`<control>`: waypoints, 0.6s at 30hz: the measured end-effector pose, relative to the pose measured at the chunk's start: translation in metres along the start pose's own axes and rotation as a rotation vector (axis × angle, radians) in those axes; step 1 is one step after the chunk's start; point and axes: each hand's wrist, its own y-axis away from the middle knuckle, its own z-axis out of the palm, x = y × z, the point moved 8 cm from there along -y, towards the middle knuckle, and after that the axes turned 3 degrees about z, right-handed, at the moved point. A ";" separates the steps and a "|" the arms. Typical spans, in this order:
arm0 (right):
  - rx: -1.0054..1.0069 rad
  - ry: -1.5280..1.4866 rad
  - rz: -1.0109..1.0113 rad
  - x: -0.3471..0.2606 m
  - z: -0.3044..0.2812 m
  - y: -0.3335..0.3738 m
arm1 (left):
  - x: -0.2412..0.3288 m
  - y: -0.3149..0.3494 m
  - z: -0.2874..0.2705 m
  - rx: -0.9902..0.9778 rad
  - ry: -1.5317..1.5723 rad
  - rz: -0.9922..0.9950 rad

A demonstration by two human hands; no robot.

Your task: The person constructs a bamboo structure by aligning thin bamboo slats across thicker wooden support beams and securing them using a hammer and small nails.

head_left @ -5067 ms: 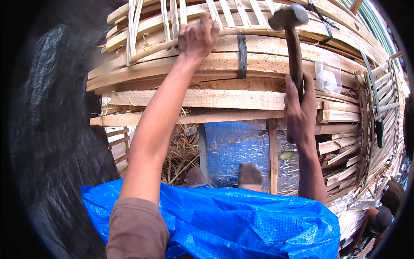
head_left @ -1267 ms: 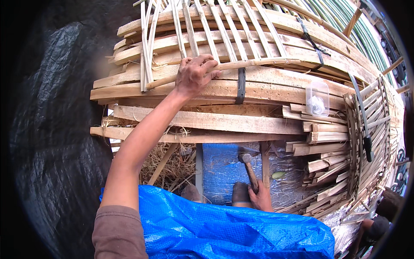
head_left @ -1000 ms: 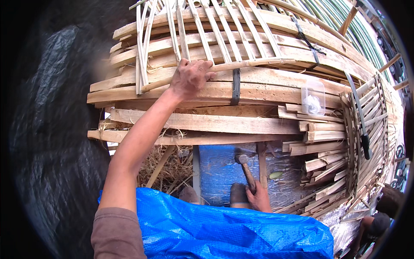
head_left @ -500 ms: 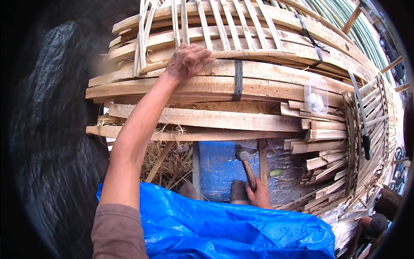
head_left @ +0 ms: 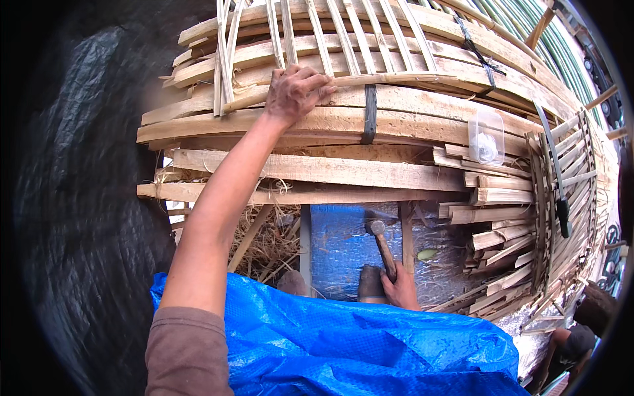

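Your left hand [head_left: 294, 94], at upper centre of the frame, is closed over a pale, rod-like bamboo cross-strip [head_left: 396, 77]; how far the fingertips reach round its underside cannot be told. The strip lies across a stack of long, sawn, light-brown wooden boards [head_left: 422, 122]. Narrow whitish bamboo slats [head_left: 343, 41] run from it toward the top edge, in a spaced row. Your right hand [head_left: 401, 290], at lower centre, is clamped round the wooden handle of a grey-headed hammer [head_left: 384, 251], its head pointing up the frame, well apart from the strip.

Points of risk, as judged: the cross-strip is held at one place, left of its middle, so a blow on its free right end could make it swing or slide on the boards. Thin slats may split if struck off-centre. Your knuckles rest on the strip itself, and a glancing blow near them could hit the fingers. A loosened right grip could drop the hammer onto the dark-covered foot [head_left: 372, 282] seen beside the handle. At right of centre, a clear, rectangular plastic tub [head_left: 486, 135] with whitish contents sits on the wood; jolting might tip it.
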 end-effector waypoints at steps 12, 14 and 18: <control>-0.018 0.006 0.013 -0.002 0.002 0.001 | -0.003 0.004 -0.001 0.010 -0.003 -0.072; -0.043 -0.001 0.026 -0.001 0.002 -0.001 | -0.002 0.005 -0.002 0.002 -0.030 -0.084; -0.059 -0.011 0.087 0.000 -0.001 0.000 | 0.011 -0.003 -0.011 0.035 -0.026 -0.004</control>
